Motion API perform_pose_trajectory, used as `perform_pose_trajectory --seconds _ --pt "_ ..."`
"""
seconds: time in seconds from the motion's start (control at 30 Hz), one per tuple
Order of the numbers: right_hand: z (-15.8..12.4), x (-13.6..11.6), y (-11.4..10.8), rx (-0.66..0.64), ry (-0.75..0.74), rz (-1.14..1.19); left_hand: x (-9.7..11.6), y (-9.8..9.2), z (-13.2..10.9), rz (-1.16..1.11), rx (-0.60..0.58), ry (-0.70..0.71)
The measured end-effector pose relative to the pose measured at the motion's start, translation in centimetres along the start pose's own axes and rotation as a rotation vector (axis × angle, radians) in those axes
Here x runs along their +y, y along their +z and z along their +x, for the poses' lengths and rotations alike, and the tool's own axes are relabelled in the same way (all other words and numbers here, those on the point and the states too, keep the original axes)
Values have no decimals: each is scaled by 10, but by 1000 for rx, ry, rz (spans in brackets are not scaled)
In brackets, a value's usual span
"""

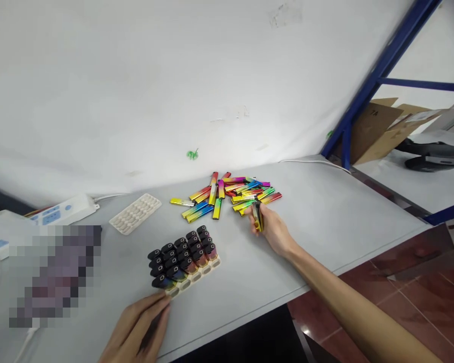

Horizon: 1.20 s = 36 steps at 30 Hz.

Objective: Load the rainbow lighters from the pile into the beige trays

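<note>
My right hand [274,229] is closed around a shiny yellow stick with a black end [258,218], just in front of a loose pile of metallic, many-coloured sticks [245,189]. At the near left corner of a cream slotted tray [185,285], my left hand [138,327] has its fingertips together on the rim. Several rows of black-capped sticks [181,252] stand upright in that tray, and its nearest row of slots is bare. The left thumb's contact with the tray is partly hidden.
Another cream slotted tray [135,214] lies further left. Beyond it are a white power strip [66,212] and a blurred-out object [58,277] with a cable. A white wall [174,101] backs the grey table [325,206]; a blue rack [378,65] with a cardboard box [382,126] stands right.
</note>
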State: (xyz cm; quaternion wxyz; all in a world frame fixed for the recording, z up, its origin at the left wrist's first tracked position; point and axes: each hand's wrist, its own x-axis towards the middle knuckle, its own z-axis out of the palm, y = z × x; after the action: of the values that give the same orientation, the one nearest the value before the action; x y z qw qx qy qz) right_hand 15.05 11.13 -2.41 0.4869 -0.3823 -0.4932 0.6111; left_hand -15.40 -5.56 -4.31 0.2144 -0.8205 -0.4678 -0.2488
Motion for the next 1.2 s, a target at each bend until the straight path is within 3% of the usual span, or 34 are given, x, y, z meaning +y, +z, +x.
perform_pose_trajectory --seconds 0.17,0.3,0.47,0.6,0.83,1.0,1.1,1.2 --pt "-37 -28 28 -70 -203 -374 16 -2 12 -176 63 -262" --pt "-61 -37 69 -226 -330 -472 18 2 9 -255 81 -309" --pt "-72 -4 114 -261 -488 -615 20 4 -1 -278 64 -382" --pt "-73 25 130 -257 -641 -853 23 3 -1 -298 61 -433" --pt "-72 22 141 -204 -907 -1278 21 4 -4 -303 61 -432" --pt "-74 10 142 -144 -997 -1262 18 7 -8 -265 61 -406" --pt "-56 -1 119 -74 -1063 -1186 17 5 -2 -239 78 -346" --pt "-23 -8 77 118 -858 -1314 15 1 7 -197 111 -269"
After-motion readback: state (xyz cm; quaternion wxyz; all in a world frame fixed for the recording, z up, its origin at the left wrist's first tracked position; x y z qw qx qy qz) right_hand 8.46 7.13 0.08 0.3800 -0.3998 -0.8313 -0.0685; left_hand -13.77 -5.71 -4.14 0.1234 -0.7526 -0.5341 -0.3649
